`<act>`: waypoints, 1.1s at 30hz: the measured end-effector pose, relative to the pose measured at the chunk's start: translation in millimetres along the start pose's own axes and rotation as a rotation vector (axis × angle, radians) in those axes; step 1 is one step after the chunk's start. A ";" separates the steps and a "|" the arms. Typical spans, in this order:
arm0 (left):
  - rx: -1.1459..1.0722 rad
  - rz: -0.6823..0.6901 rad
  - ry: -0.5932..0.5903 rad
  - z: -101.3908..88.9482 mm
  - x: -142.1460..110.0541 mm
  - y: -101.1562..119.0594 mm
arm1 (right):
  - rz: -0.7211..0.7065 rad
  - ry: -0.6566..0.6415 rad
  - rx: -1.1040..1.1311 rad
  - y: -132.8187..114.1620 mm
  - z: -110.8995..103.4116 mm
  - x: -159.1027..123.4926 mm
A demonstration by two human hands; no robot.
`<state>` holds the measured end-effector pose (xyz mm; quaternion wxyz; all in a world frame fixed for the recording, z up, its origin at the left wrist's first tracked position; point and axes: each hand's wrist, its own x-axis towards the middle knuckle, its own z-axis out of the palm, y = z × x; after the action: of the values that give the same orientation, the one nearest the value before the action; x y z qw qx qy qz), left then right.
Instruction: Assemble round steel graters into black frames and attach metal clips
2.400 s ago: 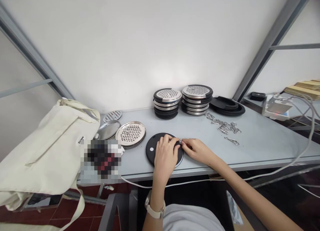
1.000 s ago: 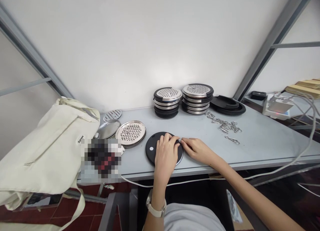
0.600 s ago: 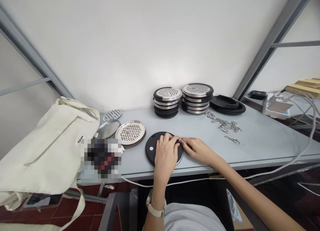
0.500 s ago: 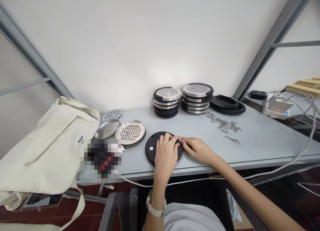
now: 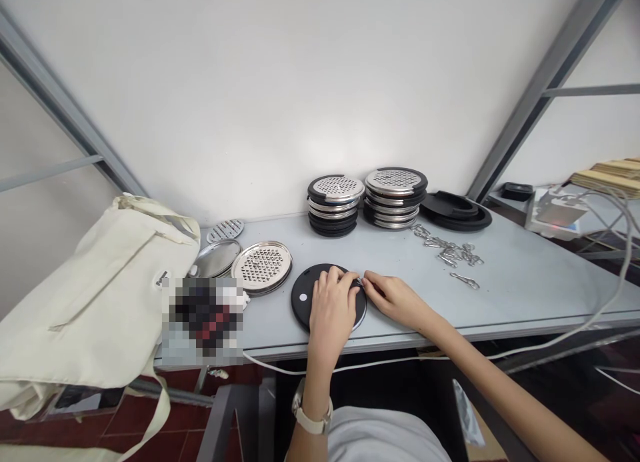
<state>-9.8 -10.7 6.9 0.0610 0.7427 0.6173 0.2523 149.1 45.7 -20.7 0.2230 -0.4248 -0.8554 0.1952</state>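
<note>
A black round disc [image 5: 303, 293] with a steel rim lies near the front edge of the grey table [image 5: 515, 290]. My left hand [image 5: 331, 309] rests flat on top of it, fingers curled over its right rim. My right hand [image 5: 393, 299] touches the same rim from the right, fingertips pinched on a small metal piece [image 5: 360, 281] too small to make out. A pale watch sits on my left wrist.
Two stacks of perforated steel-and-black discs [image 5: 335, 205] [image 5: 395, 197] stand at the back. Black rings [image 5: 455, 212] lie to their right, loose metal clips [image 5: 450, 252] in front. Perforated steel plates [image 5: 261, 267] and a cream cloth bag [image 5: 90, 295] are on the left. A white cable [image 5: 575, 329] hangs at the right.
Hardly anything has changed. Both hands stay at the disc's right rim, the right fingers shifting only slightly.
</note>
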 end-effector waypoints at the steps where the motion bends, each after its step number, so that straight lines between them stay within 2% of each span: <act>1: 0.002 0.000 0.000 0.0 0.0 0.0 | 0.001 0.001 0.004 0.0 0.0 -0.2; 17: -0.008 -0.003 -0.002 0.9 -0.6 -0.5 | 0.004 -0.011 -0.003 1.5 0.9 -0.6; 33: -0.014 -0.020 -0.004 1.2 -0.3 0.9 | -0.062 -0.041 -0.152 3.0 0.6 0.7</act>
<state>-8.5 -11.0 6.1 0.0701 0.7366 0.6226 0.2545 150.3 47.9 -22.6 0.1784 -0.4098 -0.8849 0.1313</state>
